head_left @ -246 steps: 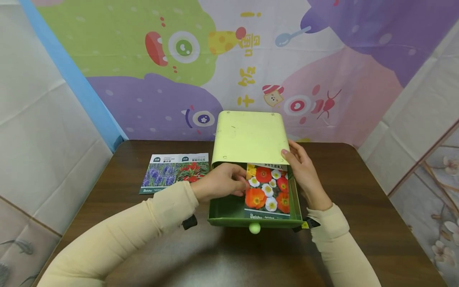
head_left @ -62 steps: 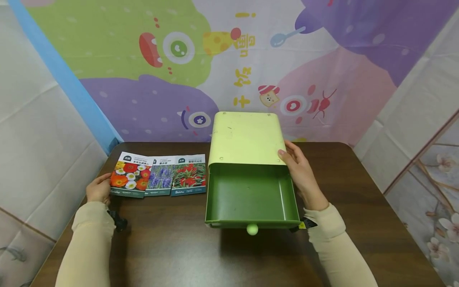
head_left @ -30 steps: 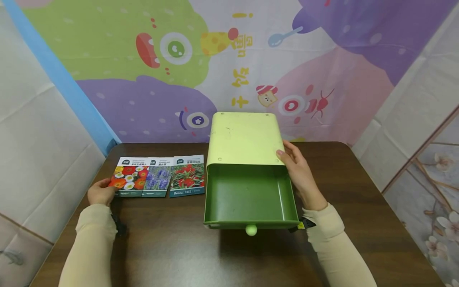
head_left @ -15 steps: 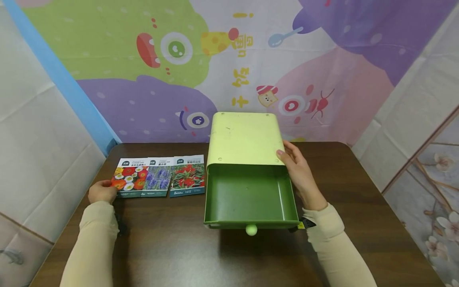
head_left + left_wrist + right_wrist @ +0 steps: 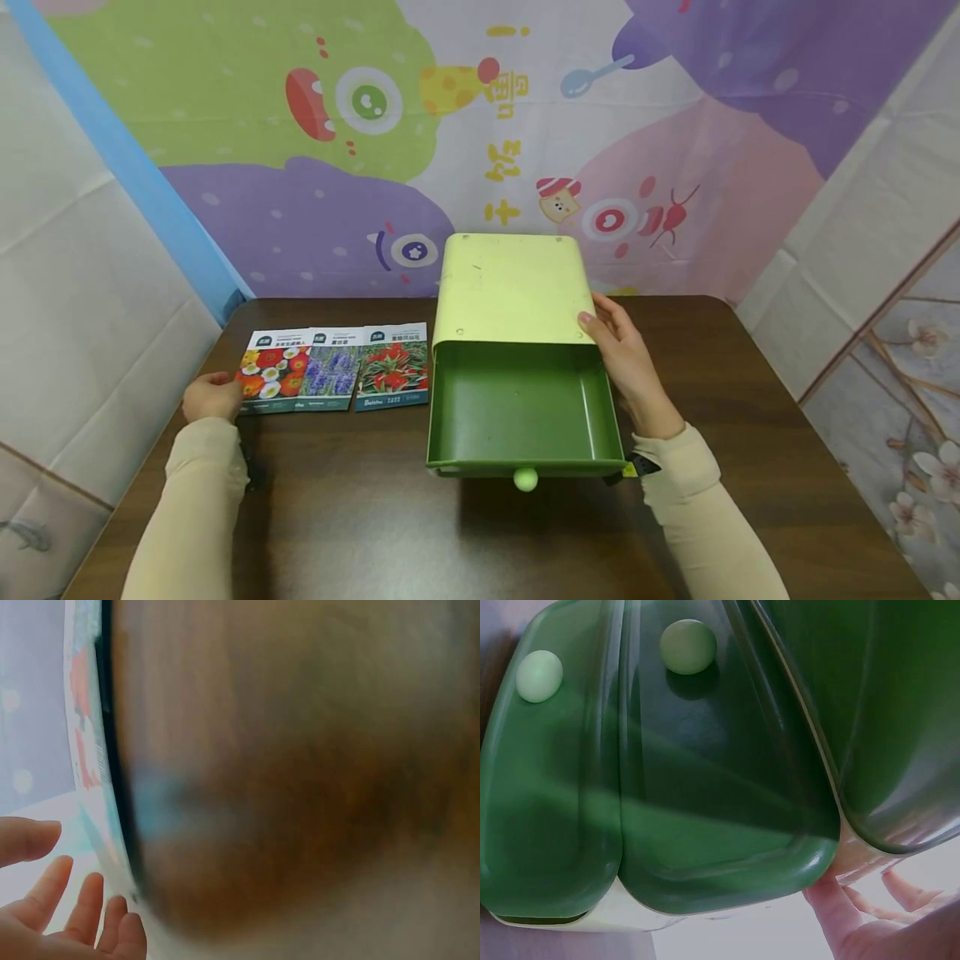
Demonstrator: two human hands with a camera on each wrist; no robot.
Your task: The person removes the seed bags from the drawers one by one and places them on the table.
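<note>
My left hand [image 5: 213, 398] is at the left edge of the poppy seed packet [image 5: 274, 372] on the table. The left wrist view shows its thumb and fingers [image 5: 88, 906] apart, with nothing between them. Lying to the right are a packet with purple flowers [image 5: 330, 371] and one with red flowers [image 5: 393, 367]. My right hand [image 5: 633, 367] rests against the right side of the pale yellow-green drawer cabinet [image 5: 515, 287], thumb on its top front corner. The dark green top drawer [image 5: 517, 417] is pulled out, with nothing in it.
Below the pulled-out drawer, the right wrist view shows two further drawer fronts, a middle one [image 5: 720, 765] and a lower one [image 5: 547, 795], each with a round knob. A cartoon cloth [image 5: 300, 225] hangs behind the brown table [image 5: 360, 517].
Earlier the poppy packet lay in the drawer by my left hand; now it is leftmost in the row. Over the last second, that hand has barely shifted. My right hand stays on the cabinet.
</note>
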